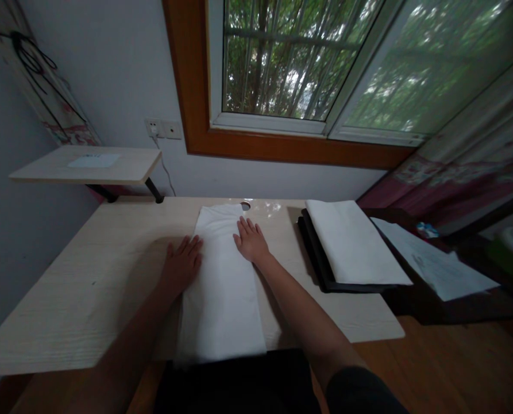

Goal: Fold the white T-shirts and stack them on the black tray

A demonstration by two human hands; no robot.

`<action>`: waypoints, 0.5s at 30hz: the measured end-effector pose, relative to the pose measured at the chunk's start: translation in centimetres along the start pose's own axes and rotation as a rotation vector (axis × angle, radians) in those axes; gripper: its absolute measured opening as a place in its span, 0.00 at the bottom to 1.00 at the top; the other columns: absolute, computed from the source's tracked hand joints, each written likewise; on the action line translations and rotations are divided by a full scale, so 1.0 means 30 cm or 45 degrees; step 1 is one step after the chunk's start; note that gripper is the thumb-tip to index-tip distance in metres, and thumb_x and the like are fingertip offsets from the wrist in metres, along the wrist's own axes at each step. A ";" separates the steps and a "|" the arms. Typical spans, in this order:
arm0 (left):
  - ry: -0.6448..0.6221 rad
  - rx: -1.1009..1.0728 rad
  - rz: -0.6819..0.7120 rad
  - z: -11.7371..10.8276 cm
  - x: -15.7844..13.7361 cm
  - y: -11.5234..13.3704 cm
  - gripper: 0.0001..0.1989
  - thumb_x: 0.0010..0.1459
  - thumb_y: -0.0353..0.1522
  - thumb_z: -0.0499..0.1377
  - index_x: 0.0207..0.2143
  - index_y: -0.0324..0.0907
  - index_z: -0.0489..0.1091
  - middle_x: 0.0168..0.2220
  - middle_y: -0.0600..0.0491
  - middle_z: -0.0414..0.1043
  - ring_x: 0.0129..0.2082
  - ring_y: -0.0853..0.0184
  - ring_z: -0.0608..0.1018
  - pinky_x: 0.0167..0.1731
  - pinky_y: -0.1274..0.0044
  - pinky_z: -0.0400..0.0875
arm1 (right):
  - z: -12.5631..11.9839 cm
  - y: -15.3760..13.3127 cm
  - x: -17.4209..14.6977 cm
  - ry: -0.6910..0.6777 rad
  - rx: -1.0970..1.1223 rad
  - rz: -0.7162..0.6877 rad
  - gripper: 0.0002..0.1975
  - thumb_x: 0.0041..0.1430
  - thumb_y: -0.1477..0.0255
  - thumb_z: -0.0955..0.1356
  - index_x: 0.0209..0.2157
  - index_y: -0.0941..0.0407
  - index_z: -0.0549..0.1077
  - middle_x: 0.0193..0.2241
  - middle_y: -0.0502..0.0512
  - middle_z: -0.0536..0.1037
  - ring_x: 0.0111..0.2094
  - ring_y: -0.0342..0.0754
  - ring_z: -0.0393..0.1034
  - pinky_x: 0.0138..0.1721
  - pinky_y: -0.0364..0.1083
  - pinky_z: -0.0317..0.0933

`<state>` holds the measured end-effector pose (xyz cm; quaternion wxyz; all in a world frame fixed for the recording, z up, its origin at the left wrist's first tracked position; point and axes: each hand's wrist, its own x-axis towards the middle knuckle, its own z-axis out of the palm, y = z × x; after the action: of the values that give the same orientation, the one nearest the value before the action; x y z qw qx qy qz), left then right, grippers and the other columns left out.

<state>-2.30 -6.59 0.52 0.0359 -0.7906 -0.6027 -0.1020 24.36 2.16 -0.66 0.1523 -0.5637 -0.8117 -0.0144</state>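
A white cloth garment (224,287), folded into a long narrow strip, lies on the pale wooden desk (122,276). Its near end reaches the desk's front edge, and a few wrinkles show at its far end. My left hand (182,264) rests flat along the cloth's left edge, fingers stretched out. On the opposite edge, toward the far end, my right hand (251,238) lies flat with its fingers spread. Neither hand grips the fabric.
A stack of folded black cloth (310,247) with folded white cloth (355,241) on top sits at the right. A raised shelf (131,161) stands at the back left. Papers (437,259) lie on a dark surface beyond the desk's right edge. A window (294,63) is behind.
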 end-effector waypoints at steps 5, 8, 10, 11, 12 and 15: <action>0.167 -0.026 0.038 -0.051 -0.027 -0.001 0.18 0.68 0.35 0.51 0.51 0.44 0.76 0.51 0.46 0.81 0.56 0.55 0.77 0.67 0.52 0.53 | -0.035 -0.014 -0.114 -0.003 0.003 -0.027 0.29 0.74 0.62 0.58 0.71 0.56 0.59 0.73 0.59 0.54 0.73 0.58 0.48 0.71 0.62 0.44; 0.224 0.002 0.071 -0.066 -0.015 0.003 0.16 0.68 0.35 0.51 0.40 0.43 0.78 0.40 0.47 0.82 0.48 0.56 0.80 0.67 0.55 0.56 | -0.053 -0.021 -0.178 -0.002 0.009 -0.075 0.28 0.74 0.62 0.58 0.71 0.56 0.59 0.72 0.57 0.55 0.73 0.58 0.47 0.71 0.62 0.43; 0.238 0.000 0.140 -0.063 0.009 0.011 0.15 0.68 0.35 0.51 0.42 0.43 0.78 0.45 0.46 0.82 0.51 0.56 0.79 0.67 0.56 0.56 | -0.062 -0.025 -0.204 0.000 0.011 -0.088 0.28 0.74 0.63 0.57 0.71 0.56 0.59 0.72 0.57 0.56 0.73 0.58 0.47 0.72 0.62 0.42; 0.235 -0.009 0.189 -0.058 0.026 0.017 0.16 0.68 0.34 0.51 0.46 0.43 0.77 0.50 0.46 0.80 0.55 0.56 0.77 0.68 0.57 0.55 | -0.065 -0.026 -0.211 -0.003 0.012 -0.088 0.28 0.74 0.63 0.57 0.71 0.56 0.58 0.72 0.57 0.56 0.73 0.58 0.47 0.72 0.62 0.42; 0.223 -0.018 0.242 -0.051 0.046 0.025 0.17 0.69 0.34 0.50 0.51 0.43 0.76 0.55 0.47 0.77 0.59 0.56 0.74 0.69 0.57 0.54 | -0.068 -0.028 -0.215 -0.008 0.013 -0.085 0.28 0.74 0.63 0.57 0.71 0.57 0.58 0.72 0.57 0.56 0.73 0.57 0.47 0.72 0.62 0.42; 0.126 -0.006 0.330 -0.019 0.116 0.051 0.22 0.71 0.35 0.47 0.62 0.43 0.68 0.66 0.48 0.67 0.69 0.57 0.64 0.70 0.58 0.52 | -0.073 -0.030 -0.214 -0.028 0.015 -0.080 0.28 0.74 0.63 0.58 0.71 0.57 0.59 0.72 0.57 0.55 0.73 0.58 0.47 0.72 0.62 0.43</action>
<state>-0.02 -3.81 1.89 0.0766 -0.8560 -0.4927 -0.1366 26.09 -4.44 -0.14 0.1460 -0.5372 -0.8307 -0.0082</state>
